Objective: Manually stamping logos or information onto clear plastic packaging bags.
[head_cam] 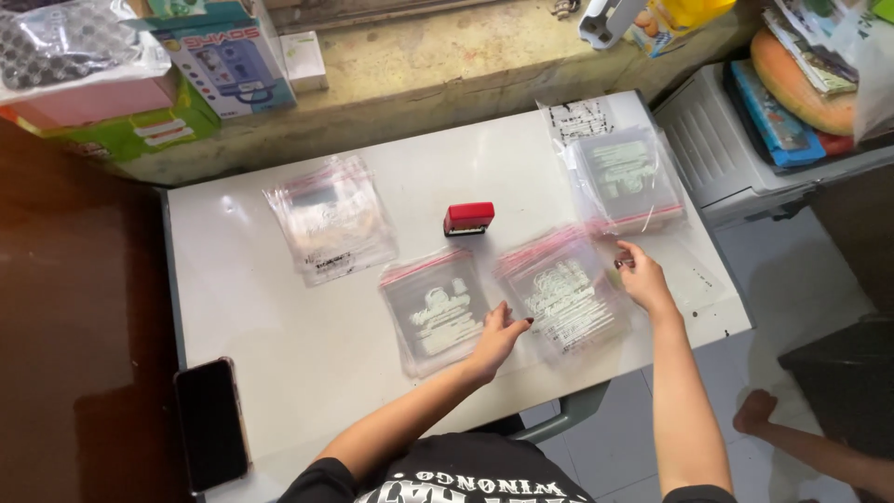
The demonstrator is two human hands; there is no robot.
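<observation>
My left hand (500,337) rests fingers-down on the white table (279,326), touching the lower edge of a clear zip bag (436,307) with white print and a red seal strip. My right hand (641,276) pinches the right edge of a stack of similar clear bags (559,291). A red stamp block (468,218) sits just beyond both bags, apart from my hands. Two more stacks of clear bags lie on the table: one at the far left (331,219), one at the far right (626,177).
A black phone (210,424) lies at the table's front left corner. Coloured boxes (223,61) stand on the ledge behind. A white slatted unit (717,140) with books and packets is to the right. Another person's bare foot (756,410) is on the floor at right.
</observation>
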